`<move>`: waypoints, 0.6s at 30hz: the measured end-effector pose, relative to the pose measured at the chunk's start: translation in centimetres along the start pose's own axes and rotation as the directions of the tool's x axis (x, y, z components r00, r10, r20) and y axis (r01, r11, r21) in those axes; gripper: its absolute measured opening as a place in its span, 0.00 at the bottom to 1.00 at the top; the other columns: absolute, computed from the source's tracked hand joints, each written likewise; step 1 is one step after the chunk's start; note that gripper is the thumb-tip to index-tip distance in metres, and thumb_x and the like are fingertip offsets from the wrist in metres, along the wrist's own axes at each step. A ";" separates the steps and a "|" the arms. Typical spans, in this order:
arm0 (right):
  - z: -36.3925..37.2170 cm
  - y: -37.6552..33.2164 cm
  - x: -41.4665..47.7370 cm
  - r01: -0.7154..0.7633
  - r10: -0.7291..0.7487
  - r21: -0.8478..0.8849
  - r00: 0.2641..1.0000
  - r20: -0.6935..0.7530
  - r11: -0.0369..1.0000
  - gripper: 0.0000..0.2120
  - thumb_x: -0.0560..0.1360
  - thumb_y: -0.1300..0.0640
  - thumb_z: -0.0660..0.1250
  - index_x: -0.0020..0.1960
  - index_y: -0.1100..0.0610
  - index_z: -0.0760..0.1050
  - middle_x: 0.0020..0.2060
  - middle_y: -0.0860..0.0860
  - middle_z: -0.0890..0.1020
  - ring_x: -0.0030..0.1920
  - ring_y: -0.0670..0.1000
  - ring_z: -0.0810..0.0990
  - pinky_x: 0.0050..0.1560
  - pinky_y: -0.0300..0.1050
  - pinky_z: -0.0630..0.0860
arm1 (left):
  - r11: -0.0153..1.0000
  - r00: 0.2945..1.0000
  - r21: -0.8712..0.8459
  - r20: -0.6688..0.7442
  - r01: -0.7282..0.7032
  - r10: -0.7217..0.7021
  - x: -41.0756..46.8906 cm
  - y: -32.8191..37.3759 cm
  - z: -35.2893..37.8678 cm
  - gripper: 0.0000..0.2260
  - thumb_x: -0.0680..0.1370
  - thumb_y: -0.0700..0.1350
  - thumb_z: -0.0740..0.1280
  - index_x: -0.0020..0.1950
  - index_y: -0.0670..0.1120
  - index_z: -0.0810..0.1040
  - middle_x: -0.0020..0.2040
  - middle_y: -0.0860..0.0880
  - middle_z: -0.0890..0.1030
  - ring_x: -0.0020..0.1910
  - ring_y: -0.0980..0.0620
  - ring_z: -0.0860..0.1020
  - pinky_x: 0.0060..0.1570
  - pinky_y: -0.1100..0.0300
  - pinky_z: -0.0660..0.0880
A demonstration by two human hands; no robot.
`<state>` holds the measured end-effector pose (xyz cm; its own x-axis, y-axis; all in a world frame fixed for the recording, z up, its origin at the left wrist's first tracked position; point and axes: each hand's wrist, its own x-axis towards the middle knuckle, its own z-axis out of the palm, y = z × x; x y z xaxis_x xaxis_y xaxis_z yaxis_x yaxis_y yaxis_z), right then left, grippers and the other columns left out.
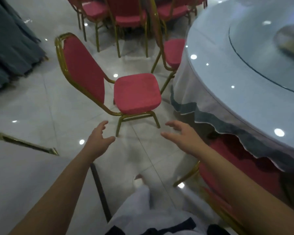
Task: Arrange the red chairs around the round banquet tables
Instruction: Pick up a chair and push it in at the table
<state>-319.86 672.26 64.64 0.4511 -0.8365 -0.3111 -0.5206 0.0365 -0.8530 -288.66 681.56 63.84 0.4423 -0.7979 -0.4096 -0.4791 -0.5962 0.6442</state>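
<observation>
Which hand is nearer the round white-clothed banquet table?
Right. The right hand hovers beside the draped edge of the round white-clothed banquet table; the left hand is farther off, by the front leg of the red gold-framed chair.

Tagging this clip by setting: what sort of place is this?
Likely a banquet hall: a round clothed table with a turntable, many red chairs, glossy tile floor.

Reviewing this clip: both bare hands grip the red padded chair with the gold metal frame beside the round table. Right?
No. The head view shows the left hand and right hand open, short of the red padded gold-framed chair beside the round table, gripping nothing.
</observation>
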 end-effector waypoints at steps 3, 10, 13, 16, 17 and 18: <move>2.5 -4.8 3.8 0.004 -0.005 0.009 1.000 0.018 1.000 0.22 0.68 0.31 0.69 0.60 0.31 0.71 0.56 0.32 0.72 0.50 0.25 0.70 0.44 0.29 0.66 | 1.000 1.000 -0.031 -0.029 -0.003 0.002 3.8 -0.8 -4.7 0.31 0.76 0.45 0.71 0.76 0.55 0.62 0.74 0.45 0.67 0.70 0.43 0.68 0.62 0.45 0.72; 9.4 -11.6 11.9 -0.027 0.027 0.026 0.999 0.017 0.999 0.22 0.74 0.44 0.72 0.66 0.45 0.74 0.65 0.44 0.75 0.64 0.48 0.73 0.61 0.51 0.74 | 0.988 0.963 -0.049 -0.234 -0.146 0.131 12.6 -0.9 -16.2 0.21 0.78 0.40 0.67 0.70 0.51 0.72 0.66 0.48 0.75 0.64 0.49 0.73 0.58 0.54 0.71; 11.9 -13.9 16.5 -0.030 0.028 0.036 0.998 0.056 0.999 0.19 0.74 0.47 0.73 0.63 0.45 0.75 0.61 0.44 0.78 0.62 0.47 0.75 0.62 0.52 0.75 | 0.987 0.947 -0.030 -0.286 -0.160 0.145 17.3 -0.5 -21.2 0.22 0.77 0.40 0.67 0.71 0.50 0.72 0.67 0.47 0.75 0.64 0.49 0.73 0.60 0.51 0.72; 13.7 -15.9 22.4 -0.043 0.037 0.082 0.997 0.074 0.996 0.20 0.73 0.49 0.74 0.64 0.48 0.76 0.55 0.43 0.81 0.57 0.45 0.79 0.55 0.43 0.77 | 0.986 0.940 -0.022 -0.306 -0.166 0.152 22.7 -0.3 -25.5 0.23 0.77 0.40 0.68 0.71 0.51 0.71 0.67 0.48 0.74 0.63 0.50 0.72 0.59 0.50 0.74; 14.4 -16.6 24.6 -0.054 0.046 0.094 0.996 0.081 0.994 0.22 0.73 0.48 0.74 0.65 0.49 0.76 0.55 0.43 0.80 0.57 0.45 0.79 0.52 0.40 0.76 | 0.986 0.937 -0.019 -0.316 -0.165 0.150 24.6 -0.4 -26.8 0.23 0.77 0.40 0.68 0.71 0.52 0.71 0.67 0.48 0.74 0.62 0.51 0.72 0.58 0.51 0.74; 15.1 -17.3 26.9 -0.062 0.052 0.106 0.995 0.090 0.992 0.23 0.73 0.48 0.74 0.66 0.50 0.75 0.56 0.44 0.79 0.57 0.46 0.78 0.50 0.40 0.76 | 0.987 0.934 -0.010 -0.325 -0.162 0.150 26.4 -0.5 -28.1 0.23 0.77 0.40 0.68 0.71 0.53 0.71 0.66 0.48 0.74 0.62 0.51 0.72 0.56 0.52 0.75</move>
<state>-287.83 657.40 64.72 0.4870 -0.7806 -0.3918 -0.4674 0.1461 -0.8719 -255.47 663.31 70.82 0.5876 -0.8057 -0.0755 -0.5369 -0.4579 0.7085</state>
